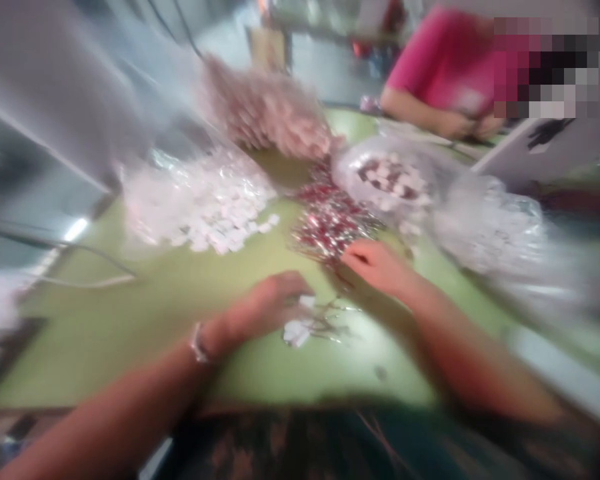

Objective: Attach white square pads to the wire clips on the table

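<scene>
My right hand [377, 263] reaches the near edge of a pile of thin red and silver pieces [330, 220]. Its thumb and fingers are pressed together; whatever lies between them is too blurred to name. My left hand [275, 300], with a bracelet [199, 343] at the wrist, hovers by a few small white flat pieces [296, 331]. Thin brownish stems [330, 320] spread to the right from these pieces. Motion smears the left fingertips, so I cannot see whether they grip or only touch the white pieces.
An open plastic bag spills white flat pieces [225, 223] on the left of the green table [155, 320]. Behind the pile lies a pink fluffy bundle [275, 113]. On the right are a bag of pale and brown bits [393, 177] and another clear bag [495, 223]. A person in pink [445, 67] sits across.
</scene>
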Motion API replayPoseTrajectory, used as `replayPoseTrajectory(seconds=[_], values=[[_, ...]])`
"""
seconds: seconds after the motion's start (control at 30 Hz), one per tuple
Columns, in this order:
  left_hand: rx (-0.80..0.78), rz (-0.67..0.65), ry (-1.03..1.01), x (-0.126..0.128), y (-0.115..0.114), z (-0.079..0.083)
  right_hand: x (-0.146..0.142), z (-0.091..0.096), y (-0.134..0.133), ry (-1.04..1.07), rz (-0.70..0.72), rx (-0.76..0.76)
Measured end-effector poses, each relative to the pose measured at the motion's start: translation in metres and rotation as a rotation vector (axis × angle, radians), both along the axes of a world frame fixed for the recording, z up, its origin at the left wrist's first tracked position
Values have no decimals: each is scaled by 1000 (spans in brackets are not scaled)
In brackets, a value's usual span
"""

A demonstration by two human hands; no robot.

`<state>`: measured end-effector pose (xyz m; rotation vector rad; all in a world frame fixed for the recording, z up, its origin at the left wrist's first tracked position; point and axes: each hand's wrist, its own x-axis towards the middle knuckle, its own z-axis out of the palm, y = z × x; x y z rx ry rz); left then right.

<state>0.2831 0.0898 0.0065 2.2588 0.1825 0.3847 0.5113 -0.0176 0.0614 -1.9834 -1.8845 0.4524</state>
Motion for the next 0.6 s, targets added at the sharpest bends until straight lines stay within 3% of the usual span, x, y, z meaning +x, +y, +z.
replayPoseTrajectory(seconds=[0.07, 0.17, 0.27, 0.37, 0.5, 0.6], values=[[10, -60, 8, -2, -1, 3, 8, 1, -1, -28, -63, -3], [72, 55, 64, 4, -12, 8, 2, 0, -1, -135, -19, -73], [204, 107, 151, 13, -28, 13, -17, -2, 1, -297, -129, -154], [263, -13, 169, 16, -41, 17, -29, 0, 3, -361, -158, -208], [192, -226, 159, 11, -46, 19, -19, 1, 3, -291, -163, -228], [140, -245, 163, 6, -44, 18, -2, -3, -1, -248, 14, -104]])
